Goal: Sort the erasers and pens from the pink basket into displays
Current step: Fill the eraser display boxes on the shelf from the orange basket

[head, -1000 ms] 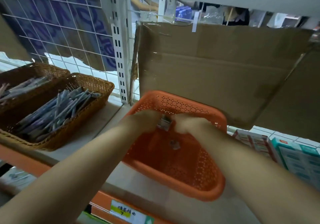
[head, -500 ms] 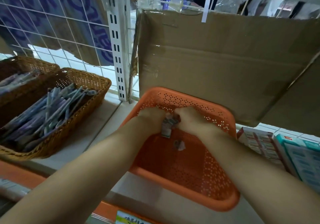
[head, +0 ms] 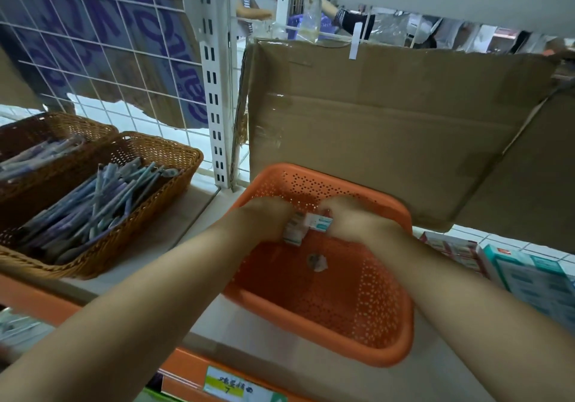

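Observation:
The perforated orange-pink basket (head: 385, 333) sits on the shelf in the middle of the view. Both my hands are inside it near its far wall. My left hand (head: 267, 218) grips small wrapped erasers (head: 294, 233), and my right hand (head: 351, 218) holds a white and teal wrapped eraser (head: 320, 223) right beside them. One small eraser (head: 316, 261) lies loose on the basket floor below my hands. A wicker basket (head: 161, 152) at the left holds several pens (head: 93, 202).
A second wicker basket (head: 46, 124) with pens stands at far left. A big cardboard sheet (head: 389, 128) leans behind the pink basket. Boxed goods (head: 529, 280) lie at the right. A white slotted shelf post (head: 211, 84) rises between bays. A price label (head: 230, 386) is on the shelf edge.
My hands stayed together at the basket's far wall; the erasers between them shifted and a teal-wrapped one now shows in my right hand. The view tilted up slightly.

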